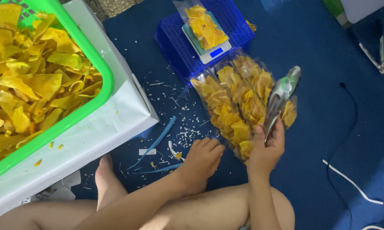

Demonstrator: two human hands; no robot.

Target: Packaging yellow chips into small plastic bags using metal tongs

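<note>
Seemingly hands (266, 147) beside bags' (238, 102) edge

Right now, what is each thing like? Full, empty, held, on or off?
Green basket: heaped with yellow chips.
Scale: display lit, a clear chip bag standing on it.
Blue crate: upside down under the scale.
Filled chip bags: lying on the floor, touched by the right hand.
Left hand: empty, fingers resting on the floor.

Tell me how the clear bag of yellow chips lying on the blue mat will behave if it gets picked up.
The clear bag of chips probably sags and crinkles, since its film looks thin and glossy. It seems light for its bulk: the chips are thin, curled pieces with gaps between them. They likely crack if squeezed. The right hand touches its near end.
</note>
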